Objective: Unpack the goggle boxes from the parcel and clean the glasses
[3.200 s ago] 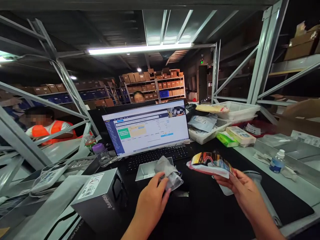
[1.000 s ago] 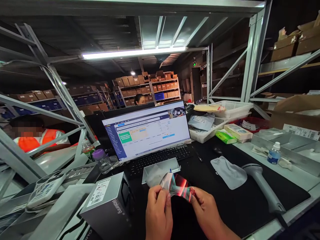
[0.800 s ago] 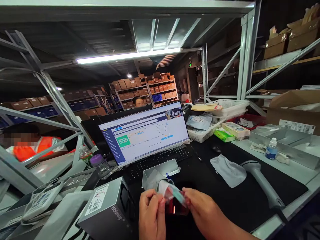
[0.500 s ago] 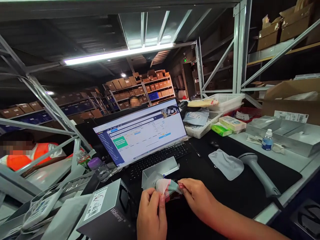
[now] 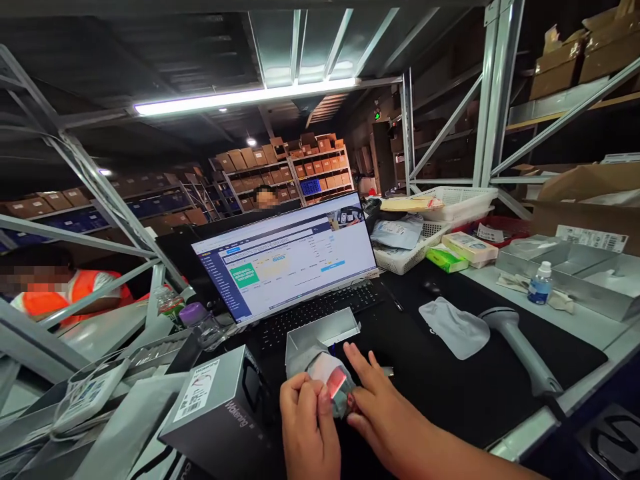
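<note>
A small plastic bag (image 5: pixel 325 372), see-through and crumpled with whitish and reddish parts, is held low in front of the monitor. My left hand (image 5: pixel 311 423) pinches its near left side between thumb and fingers. At the bag's right end my right hand (image 5: pixel 383 407) has its thumb and forefinger closed on the edge, while other fingers stretch away from it. What lies inside the bag cannot be made out. Just behind stands an open grey box tray (image 5: pixel 327 331). A grey box printed "Wakening" (image 5: pixel 213 413) stands left of my left hand.
Behind are a monitor (image 5: pixel 285 260) and keyboard (image 5: pixel 320 313). On the black mat (image 5: pixel 450 410) lie a pale grey pouch (image 5: pixel 456 327) and a handheld scanner (image 5: pixel 520 350). White baskets (image 5: pixel 415 252) and a small blue bottle (image 5: pixel 540 283) are at right. A person in an orange vest (image 5: pixel 83 293) is far left.
My right hand has shifted toward the left hand, and some of its fingers have spread out. The bag looks more bunched together. The view has tilted slightly.
</note>
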A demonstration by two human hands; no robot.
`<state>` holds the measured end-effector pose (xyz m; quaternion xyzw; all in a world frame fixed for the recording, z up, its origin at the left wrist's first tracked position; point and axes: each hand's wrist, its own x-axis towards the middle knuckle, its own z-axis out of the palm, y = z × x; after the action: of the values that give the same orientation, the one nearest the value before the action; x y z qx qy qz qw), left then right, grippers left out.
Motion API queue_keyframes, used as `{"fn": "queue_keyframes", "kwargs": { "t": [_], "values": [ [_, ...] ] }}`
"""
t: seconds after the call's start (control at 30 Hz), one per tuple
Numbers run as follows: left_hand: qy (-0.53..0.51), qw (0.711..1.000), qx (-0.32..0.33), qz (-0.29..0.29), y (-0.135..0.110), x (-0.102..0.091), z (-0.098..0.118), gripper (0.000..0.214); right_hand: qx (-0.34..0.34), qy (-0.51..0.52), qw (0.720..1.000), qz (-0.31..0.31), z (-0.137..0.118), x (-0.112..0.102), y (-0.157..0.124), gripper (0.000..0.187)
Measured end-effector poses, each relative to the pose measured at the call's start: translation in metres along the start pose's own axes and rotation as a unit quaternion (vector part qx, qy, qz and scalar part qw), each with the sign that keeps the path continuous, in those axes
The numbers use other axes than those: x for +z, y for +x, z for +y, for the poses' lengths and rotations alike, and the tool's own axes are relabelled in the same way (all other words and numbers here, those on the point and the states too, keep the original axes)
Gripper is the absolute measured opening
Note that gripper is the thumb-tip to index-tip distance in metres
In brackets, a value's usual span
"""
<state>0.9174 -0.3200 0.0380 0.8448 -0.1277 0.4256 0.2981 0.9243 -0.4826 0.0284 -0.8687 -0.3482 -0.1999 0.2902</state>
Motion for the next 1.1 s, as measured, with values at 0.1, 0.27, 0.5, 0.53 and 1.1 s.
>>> {"fn": "queue_keyframes", "kwargs": {
  "t": [0.1, 0.27, 0.5, 0.53, 1.1],
  "values": [
    [0.028, 0.998, 0.057, 0.008, 0.000, 0.003, 0.003, 0.022, 0.033, 0.024, 0.998, -0.054, 0.001, -0.006, -0.003, 0.013],
    [0.089, 0.979, 0.185, 0.002, -0.006, 0.015, 0.011, 0.019, 0.038, -0.047, 0.998, 0.016, 0.012, 0.008, -0.001, 0.030],
    [0.026, 0.996, 0.085, 0.031, -0.025, 0.016, 0.007, 0.022, 0.025, -0.088, 0.995, 0.040, 0.021, 0.012, 0.005, 0.017],
    [0.018, 0.996, 0.082, 0.030, -0.028, 0.017, 0.007, 0.022, 0.013, -0.094, 0.995, 0.044, 0.020, 0.013, 0.006, 0.016],
    [-0.067, 0.971, -0.229, -0.009, -0.024, 0.014, -0.042, 0.050, -0.069, -0.044, 0.992, 0.098, 0.057, 0.028, -0.010, 0.019]
  ]
}}
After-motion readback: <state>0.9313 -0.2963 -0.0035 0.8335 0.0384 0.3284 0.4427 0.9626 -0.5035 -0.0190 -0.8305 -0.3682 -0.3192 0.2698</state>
